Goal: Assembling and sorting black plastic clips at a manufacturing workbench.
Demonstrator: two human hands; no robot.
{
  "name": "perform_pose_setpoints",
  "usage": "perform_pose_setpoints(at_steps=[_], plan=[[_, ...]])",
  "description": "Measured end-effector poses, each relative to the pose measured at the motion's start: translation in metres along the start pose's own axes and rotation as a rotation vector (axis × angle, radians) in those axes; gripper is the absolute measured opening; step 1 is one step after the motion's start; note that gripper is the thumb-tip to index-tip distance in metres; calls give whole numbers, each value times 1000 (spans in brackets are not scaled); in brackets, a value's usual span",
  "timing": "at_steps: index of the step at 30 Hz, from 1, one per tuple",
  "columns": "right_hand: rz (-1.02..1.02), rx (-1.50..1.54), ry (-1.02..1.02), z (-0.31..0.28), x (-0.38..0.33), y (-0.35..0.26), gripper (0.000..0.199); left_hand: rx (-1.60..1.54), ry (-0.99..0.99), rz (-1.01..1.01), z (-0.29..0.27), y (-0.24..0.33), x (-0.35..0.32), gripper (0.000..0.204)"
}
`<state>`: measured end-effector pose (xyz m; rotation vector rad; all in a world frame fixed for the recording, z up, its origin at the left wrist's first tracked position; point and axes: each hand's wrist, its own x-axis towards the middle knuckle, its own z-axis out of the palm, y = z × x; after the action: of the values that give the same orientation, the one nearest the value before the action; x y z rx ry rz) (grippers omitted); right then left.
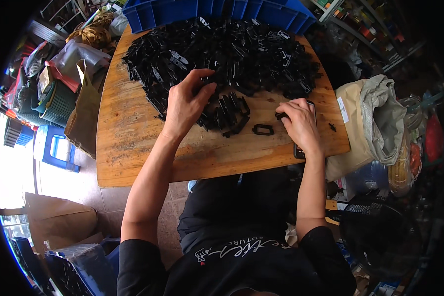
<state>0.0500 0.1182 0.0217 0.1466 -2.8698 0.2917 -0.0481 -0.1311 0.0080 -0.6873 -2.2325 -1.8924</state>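
My left hand reaches over the near edge of a big heap of black plastic parts. Its thumb and forefinger curve toward each other with a dark gap between them; no held part stands out against the heap. My right hand has its fingers closed on a small black plastic part, mostly covered by the fingertips. Beneath that hand lies a dark flat device with rounded corners, like a phone. Between my hands are a black rectangular frame and a small cluster of black parts.
A blue plastic crate stands along the far side of the wooden table. One small black piece lies near the right edge. A paper sack stands to the right; bags and a blue stool are at the left.
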Motion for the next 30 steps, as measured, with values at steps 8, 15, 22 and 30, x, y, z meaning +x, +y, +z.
perform_pose_setpoints(at_steps=[8,15,22,30], plan=[[-19,310,76,-14,-9,-27,26,87,-7,-5,-1,3,3,27],[-163,248,23,-2,-13,-32,25,81,-5,20,2,3,1,27],[-151,284,45,5,-12,-35,24,-190,-42,-143,4,12,-2,23],[-102,317,28,12,-26,-34,24,-383,-263,-298,1,21,-5,26]])
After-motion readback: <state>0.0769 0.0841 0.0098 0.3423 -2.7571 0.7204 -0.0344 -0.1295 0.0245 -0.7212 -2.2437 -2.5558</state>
